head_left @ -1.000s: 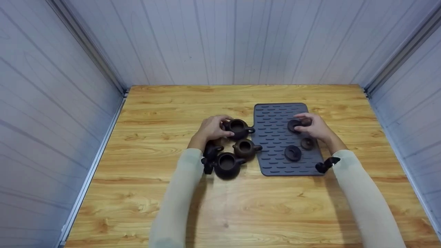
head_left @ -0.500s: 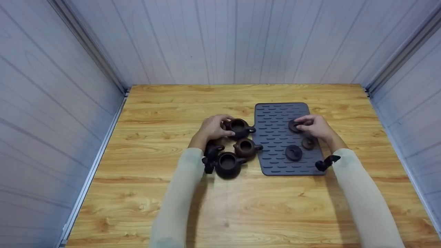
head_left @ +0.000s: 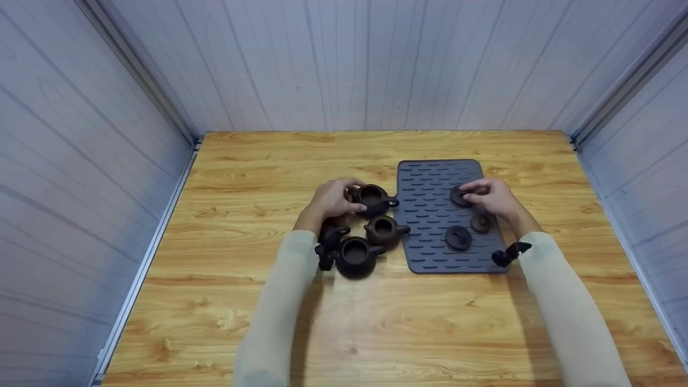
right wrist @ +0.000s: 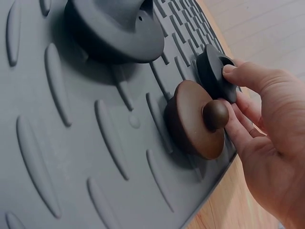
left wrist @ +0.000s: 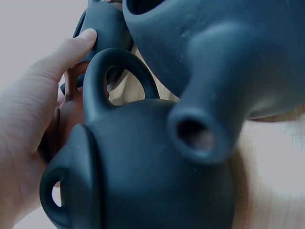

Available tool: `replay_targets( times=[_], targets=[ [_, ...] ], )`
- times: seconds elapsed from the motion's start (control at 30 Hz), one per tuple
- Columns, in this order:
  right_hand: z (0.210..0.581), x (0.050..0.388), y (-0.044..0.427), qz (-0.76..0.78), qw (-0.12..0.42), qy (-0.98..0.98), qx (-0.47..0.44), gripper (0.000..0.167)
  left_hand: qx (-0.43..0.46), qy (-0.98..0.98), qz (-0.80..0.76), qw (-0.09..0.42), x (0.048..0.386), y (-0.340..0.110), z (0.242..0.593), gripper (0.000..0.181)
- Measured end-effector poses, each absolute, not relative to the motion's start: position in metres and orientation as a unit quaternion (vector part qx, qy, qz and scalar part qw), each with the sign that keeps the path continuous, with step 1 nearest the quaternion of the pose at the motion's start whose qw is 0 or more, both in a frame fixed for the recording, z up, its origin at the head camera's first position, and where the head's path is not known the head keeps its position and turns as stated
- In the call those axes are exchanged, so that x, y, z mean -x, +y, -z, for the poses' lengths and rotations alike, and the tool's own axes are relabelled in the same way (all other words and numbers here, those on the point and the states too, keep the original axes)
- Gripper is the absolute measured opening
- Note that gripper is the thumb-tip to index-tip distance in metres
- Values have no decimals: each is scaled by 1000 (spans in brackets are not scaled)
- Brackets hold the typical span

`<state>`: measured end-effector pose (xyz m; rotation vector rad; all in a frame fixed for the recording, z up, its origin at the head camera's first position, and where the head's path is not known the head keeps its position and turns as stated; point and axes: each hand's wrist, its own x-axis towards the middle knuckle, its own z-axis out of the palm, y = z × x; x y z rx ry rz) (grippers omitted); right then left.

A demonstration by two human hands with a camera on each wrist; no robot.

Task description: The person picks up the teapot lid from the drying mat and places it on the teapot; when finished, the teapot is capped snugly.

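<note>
My left hand (head_left: 334, 199) holds the side of a dark, lidless teapot (head_left: 373, 207), the farthest of a group on the table. In the left wrist view its thumb presses on that pot's wall. Below the hand sit a black lidded teapot (left wrist: 157, 162) and a partly hidden reddish-brown pot (left wrist: 71, 114). A small brown open teapot (head_left: 383, 239) and a black open teapot (head_left: 356, 266) are beside them. My right hand (head_left: 497, 201) pinches a dark teapot lid (right wrist: 212, 71) at the grey mat. A brown lid (right wrist: 193, 119) and another black lid (head_left: 458, 238) lie nearby.
The grey ridged mat (head_left: 424, 215) lies flat on the wooden table (head_left: 403, 328), right of the teapots. White panel walls (head_left: 344, 64) enclose the table at the back and both sides. The small pot's handle reaches over the mat's left edge.
The right hand's fingers have drawn closer together on the dark lid. The left hand and the teapots look unmoved.
</note>
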<state>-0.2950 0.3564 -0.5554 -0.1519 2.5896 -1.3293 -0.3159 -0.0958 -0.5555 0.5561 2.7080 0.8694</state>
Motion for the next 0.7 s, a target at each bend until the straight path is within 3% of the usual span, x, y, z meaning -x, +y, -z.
replay_targets(
  times=[0.17, 0.37, 0.7],
  targets=[
    [552, 295, 357, 450, 106, 885, 48, 39, -196, 930, -289, 115, 324, -98, 566, 66],
    [549, 295, 352, 459, 108, 880, 50, 39, -192, 930, -292, 119, 307, -94, 544, 63],
    [542, 295, 333, 453, 97, 882, 87, 34, -182, 934, -283, 122, 301, -93, 538, 61]
  ],
)
